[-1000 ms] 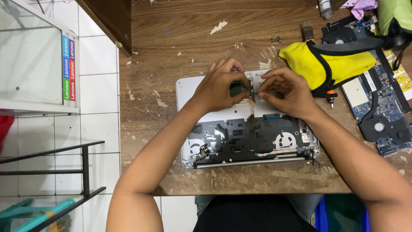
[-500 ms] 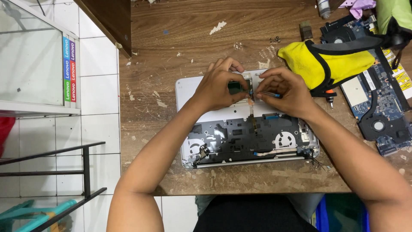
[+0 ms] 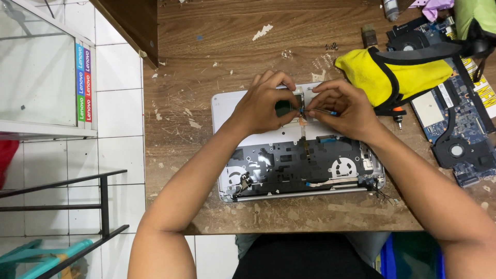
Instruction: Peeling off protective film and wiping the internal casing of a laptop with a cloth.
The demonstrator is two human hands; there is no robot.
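Both hands working at the touchpad end of an opened laptop shell

The left hand (image 3: 266, 106) is pinching closed on a small, thin part, probably a fragile ribbon connector, at the far middle of the laptop shell (image 3: 289, 165); the right hand (image 3: 343, 111) is gripping slim tweezers (image 3: 318, 110), wrists arching over the light, rigid shell, best held by its edges
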